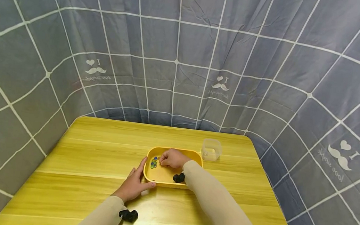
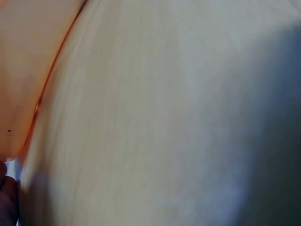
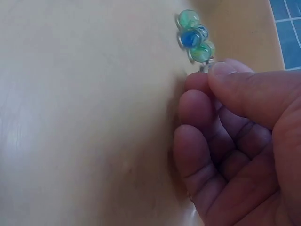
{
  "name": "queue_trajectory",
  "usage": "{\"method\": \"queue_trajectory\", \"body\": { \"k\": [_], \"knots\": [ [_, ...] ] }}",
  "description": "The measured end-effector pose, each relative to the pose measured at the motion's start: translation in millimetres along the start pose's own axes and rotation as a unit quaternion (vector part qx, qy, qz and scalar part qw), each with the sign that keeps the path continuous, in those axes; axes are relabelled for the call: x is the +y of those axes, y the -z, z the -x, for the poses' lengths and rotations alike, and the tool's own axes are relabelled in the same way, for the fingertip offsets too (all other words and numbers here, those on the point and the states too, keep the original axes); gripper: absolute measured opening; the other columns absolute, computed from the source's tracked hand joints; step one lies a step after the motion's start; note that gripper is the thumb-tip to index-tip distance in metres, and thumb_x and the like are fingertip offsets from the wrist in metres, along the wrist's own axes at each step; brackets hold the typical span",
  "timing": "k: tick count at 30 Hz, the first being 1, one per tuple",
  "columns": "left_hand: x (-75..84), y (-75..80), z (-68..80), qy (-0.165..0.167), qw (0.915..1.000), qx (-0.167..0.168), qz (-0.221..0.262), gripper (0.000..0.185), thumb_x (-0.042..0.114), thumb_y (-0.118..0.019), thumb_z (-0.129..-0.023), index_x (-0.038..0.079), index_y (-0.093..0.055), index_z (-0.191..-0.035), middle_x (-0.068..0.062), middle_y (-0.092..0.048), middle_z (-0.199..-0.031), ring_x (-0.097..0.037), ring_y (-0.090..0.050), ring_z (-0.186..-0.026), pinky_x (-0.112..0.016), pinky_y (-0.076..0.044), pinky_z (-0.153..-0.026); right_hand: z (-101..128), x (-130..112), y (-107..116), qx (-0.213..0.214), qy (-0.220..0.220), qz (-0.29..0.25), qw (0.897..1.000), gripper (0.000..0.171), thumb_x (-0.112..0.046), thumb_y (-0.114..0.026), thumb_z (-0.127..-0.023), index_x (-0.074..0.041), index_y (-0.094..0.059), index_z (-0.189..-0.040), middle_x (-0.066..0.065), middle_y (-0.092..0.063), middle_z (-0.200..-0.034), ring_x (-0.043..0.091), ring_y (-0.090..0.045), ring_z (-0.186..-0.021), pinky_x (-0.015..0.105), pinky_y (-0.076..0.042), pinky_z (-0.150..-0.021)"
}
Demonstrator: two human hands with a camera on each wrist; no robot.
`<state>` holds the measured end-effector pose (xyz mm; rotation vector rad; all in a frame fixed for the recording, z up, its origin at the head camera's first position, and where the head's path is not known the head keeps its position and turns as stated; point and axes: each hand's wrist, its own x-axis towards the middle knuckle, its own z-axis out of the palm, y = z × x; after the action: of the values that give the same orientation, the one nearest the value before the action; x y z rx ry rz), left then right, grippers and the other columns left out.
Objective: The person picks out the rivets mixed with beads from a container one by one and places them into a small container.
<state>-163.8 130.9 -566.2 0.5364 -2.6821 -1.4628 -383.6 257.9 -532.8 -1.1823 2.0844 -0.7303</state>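
Note:
A shallow yellow tray [image 1: 166,178] sits on the table. My left hand [image 1: 133,185] rests at its near left corner, thumb along the front wall and straight fingers against the left side. Inside the tray, my right hand [image 1: 173,159] reaches down with thumb and forefinger together. In the right wrist view, that hand [image 3: 235,136] pinches a small clear marble [image 3: 207,67], mostly hidden by the fingertips. Several green and blue glass marbles [image 3: 190,37] lie in a cluster just beyond, at the tray's left end. Only a sliver of left fingers [image 2: 8,197] shows in the left wrist view.
A clear plastic container [image 1: 211,150] stands behind the tray's right end. The yellow wood-grain table [image 1: 102,149] carries both. A grey gridded curtain [image 1: 157,72] hangs around the table's back and sides. Black wrist cameras [image 1: 128,216] sit on both wrists.

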Motion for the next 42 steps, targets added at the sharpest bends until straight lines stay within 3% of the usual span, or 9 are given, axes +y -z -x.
{"method": "queue_trajectory", "body": {
  "k": [14,27,35,42],
  "knots": [
    [0.1,-1.4,2.8,0.0,1.0,0.002,-0.004,0.116,0.061,-0.08,-0.087,0.039,-0.003,-0.17,-0.01,-0.029,-0.173,-0.057,0.001,-0.159,-0.078,-0.006,-0.123,12,2,15,0.01,0.01,0.015,1.0,0.007,-0.009,-0.074,-0.097,-0.009,-0.08,-0.094,-0.002,-0.072,-0.08,0.01,-0.055,-0.064,0.021,-0.047,-0.058],
    [2.1,-10.9,14.2,-0.006,0.9999,0.011,0.0,0.118,0.06,-0.081,-0.086,0.034,-0.004,-0.171,-0.013,-0.029,-0.173,-0.056,0.0,-0.16,-0.077,-0.004,-0.124,39,-2,38,0.007,0.019,0.027,0.999,0.014,-0.008,-0.07,-0.099,0.0,-0.079,-0.106,0.018,-0.079,-0.097,0.011,-0.061,-0.07,0.023,-0.053,-0.064],
    [1.9,-10.0,12.9,-0.008,0.9999,0.004,0.007,0.118,0.058,-0.081,-0.087,0.033,-0.002,-0.171,-0.011,-0.028,-0.174,-0.052,0.0,-0.161,-0.071,0.001,-0.128,48,4,54,0.02,0.036,0.041,0.998,0.016,-0.011,-0.07,-0.1,-0.001,-0.079,-0.107,0.018,-0.079,-0.1,0.011,-0.056,-0.069,0.024,-0.05,-0.065],
    [0.0,-10.2,11.3,-0.015,0.9998,0.005,0.008,0.12,0.058,-0.082,-0.086,0.032,-0.002,-0.171,-0.011,-0.029,-0.173,-0.051,-0.001,-0.162,-0.067,0.002,-0.13,57,7,68,0.034,0.03,0.049,0.998,0.017,-0.013,-0.069,-0.101,-0.003,-0.079,-0.11,0.01,-0.078,-0.099,0.012,-0.057,-0.074,0.025,-0.05,-0.071]
  ]
}}
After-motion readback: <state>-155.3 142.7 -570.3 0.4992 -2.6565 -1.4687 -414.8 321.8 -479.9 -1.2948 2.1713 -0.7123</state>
